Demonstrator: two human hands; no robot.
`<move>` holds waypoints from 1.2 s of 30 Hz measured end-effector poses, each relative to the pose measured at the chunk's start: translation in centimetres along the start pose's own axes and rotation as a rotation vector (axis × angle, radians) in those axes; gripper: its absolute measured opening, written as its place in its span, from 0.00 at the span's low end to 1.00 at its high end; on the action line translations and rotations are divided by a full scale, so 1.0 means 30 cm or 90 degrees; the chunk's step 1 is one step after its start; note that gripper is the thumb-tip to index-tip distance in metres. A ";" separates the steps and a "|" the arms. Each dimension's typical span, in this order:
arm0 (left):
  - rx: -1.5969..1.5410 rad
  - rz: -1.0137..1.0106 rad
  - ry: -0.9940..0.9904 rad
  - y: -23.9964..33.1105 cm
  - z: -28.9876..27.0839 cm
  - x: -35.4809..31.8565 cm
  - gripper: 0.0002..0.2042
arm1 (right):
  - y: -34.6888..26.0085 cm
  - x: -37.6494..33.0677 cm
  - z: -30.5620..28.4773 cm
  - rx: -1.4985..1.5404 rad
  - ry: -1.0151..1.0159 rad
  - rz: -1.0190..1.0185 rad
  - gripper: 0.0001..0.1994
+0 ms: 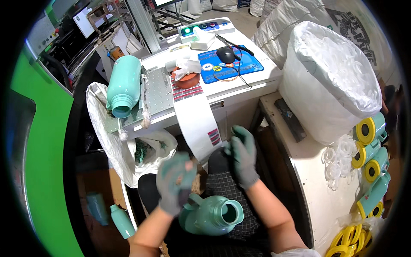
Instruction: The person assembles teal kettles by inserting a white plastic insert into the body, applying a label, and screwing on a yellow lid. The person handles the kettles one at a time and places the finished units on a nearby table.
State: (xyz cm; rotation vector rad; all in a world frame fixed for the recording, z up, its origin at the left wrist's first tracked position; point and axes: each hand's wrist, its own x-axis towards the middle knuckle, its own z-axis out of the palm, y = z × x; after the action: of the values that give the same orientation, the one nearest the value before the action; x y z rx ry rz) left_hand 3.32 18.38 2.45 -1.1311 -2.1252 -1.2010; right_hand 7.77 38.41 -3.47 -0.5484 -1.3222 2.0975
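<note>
Both gloved hands are up over the lap. The left hand (pixel 174 182) is blurred; its fingers curl, but whether they pinch anything I cannot tell. The right hand (pixel 243 157) is spread flat, fingers apart, near the end of the label strip (pixel 198 122) hanging off the tabletop (pixel 239 88). A mint green jug (pixel 212 216) lies on the lap, mouth open toward us, its base hidden behind the left wrist. Another green bottle (pixel 124 85) lies on the metal plate (pixel 160 92). At right, yellow-capped jugs (pixel 370 147) are cut off by the rim.
</note>
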 end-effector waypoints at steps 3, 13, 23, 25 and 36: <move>-0.194 -0.133 -0.105 0.147 -0.123 -0.257 0.14 | -0.153 -0.173 -0.185 -0.052 -0.165 0.207 0.19; -0.459 0.105 -0.315 0.346 0.007 -0.256 0.15 | -0.284 -0.621 -0.402 -0.172 -0.161 0.527 0.27; -0.384 -0.609 0.107 0.179 -0.340 -0.364 0.06 | -0.076 -0.677 -0.263 -0.315 -0.272 0.126 0.55; -0.524 -0.794 0.201 0.125 -0.355 -0.372 0.05 | -0.043 -0.681 -0.243 -0.337 -0.304 0.097 0.54; -0.446 -0.829 0.151 0.072 -0.395 -0.444 0.07 | 0.015 -0.736 -0.251 -0.331 -0.383 -0.005 0.47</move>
State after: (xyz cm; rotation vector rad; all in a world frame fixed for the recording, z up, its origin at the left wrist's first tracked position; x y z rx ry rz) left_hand 12.49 3.08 0.33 0.4554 -2.2279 -2.5611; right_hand 28.64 28.40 -6.37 -0.0967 -2.2320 1.9780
